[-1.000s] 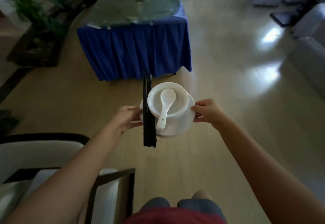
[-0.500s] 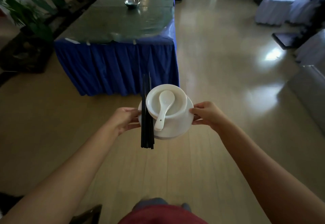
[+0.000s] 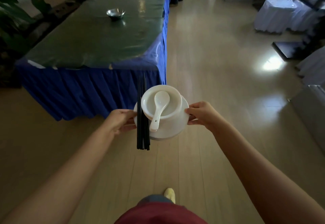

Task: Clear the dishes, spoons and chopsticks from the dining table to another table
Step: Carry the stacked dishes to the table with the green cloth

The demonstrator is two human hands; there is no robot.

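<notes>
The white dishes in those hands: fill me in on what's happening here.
A person is carrying a stack across the room. The left hand and right hand grip opposite edges of a white plate. A white bowl sits on it with a white spoon inside, and black chopsticks lie across the plate's left side. Ahead stands a blue-skirted table holding only a metal bowl.

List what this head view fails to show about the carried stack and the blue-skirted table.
- Plate: its middle, hidden under the bowl.
- Left hand: fingertips, behind the chopsticks.
- Metal bowl: contents, too small and dim.
- Table: far end, cut by the top edge.
</notes>
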